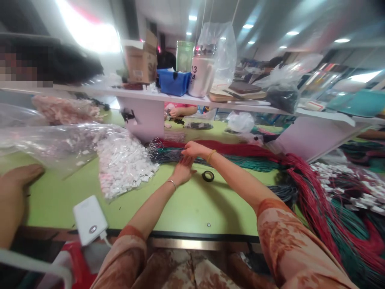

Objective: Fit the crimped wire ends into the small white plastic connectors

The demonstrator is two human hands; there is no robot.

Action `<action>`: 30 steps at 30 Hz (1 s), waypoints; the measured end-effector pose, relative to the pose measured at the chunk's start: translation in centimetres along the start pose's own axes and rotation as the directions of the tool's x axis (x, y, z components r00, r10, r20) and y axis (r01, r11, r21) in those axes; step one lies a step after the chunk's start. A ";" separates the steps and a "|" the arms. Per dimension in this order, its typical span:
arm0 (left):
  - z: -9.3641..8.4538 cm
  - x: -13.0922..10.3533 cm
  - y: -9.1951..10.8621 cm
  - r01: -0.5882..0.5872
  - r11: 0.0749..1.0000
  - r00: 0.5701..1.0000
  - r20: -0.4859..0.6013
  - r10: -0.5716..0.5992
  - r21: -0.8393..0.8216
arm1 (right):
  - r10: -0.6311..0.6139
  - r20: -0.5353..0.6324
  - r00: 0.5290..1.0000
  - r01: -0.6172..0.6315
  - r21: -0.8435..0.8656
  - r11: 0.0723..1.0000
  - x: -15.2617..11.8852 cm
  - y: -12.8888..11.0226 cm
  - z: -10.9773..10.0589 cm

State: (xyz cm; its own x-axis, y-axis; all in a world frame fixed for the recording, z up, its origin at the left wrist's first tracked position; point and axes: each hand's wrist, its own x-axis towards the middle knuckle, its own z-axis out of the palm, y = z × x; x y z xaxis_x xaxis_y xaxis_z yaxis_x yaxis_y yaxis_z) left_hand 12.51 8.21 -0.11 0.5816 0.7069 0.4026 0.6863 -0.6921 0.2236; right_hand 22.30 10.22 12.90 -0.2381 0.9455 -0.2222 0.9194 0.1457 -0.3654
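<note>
At the back of the green table, my right hand (196,150) reaches over a bundle of grey wires (170,156), its fingers bent and closed on some strands. Just in front is my left hand (182,173), its thumb apart and its fingertips at the same wires, partly overlapped by the right hand. Long red wires (237,147) and green wires (255,162) run to the right behind my hands. A roll of black tape (208,176) lies on the table to the right of my left hand.
A clear bag of small white connectors (123,164) lies left of my hands. Nearer are a white power bank (90,219) with a cable and another person's hand (18,188). Wires with white connectors (355,188) heap at right. Above runs a shelf (192,103) bearing a blue bin (174,82).
</note>
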 end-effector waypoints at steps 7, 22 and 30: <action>-0.3 0.5 -0.7 -0.083 0.995 0.993 0.093 0.078 0.047 | 0.061 0.028 0.998 -0.066 0.257 0.964 -0.7 0.1 -1.6; 2.8 0.8 -7.3 0.292 0.956 0.955 0.034 -0.293 0.035 | -0.081 -0.092 0.992 0.117 0.528 0.841 -2.4 -0.2 -2.5; 2.3 1.3 -9.3 0.286 0.914 0.957 0.034 -0.288 -0.287 | 0.012 -0.395 0.919 0.335 0.796 0.504 -8.1 3.6 -5.8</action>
State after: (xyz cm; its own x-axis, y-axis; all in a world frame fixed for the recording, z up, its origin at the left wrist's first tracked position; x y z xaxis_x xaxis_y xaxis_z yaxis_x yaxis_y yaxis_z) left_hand 7.86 15.91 -3.74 0.3734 0.8810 0.2907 0.6680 -0.4727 0.5747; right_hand 29.37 4.80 18.59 -0.0839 0.9854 0.1483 0.1344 0.1586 -0.9782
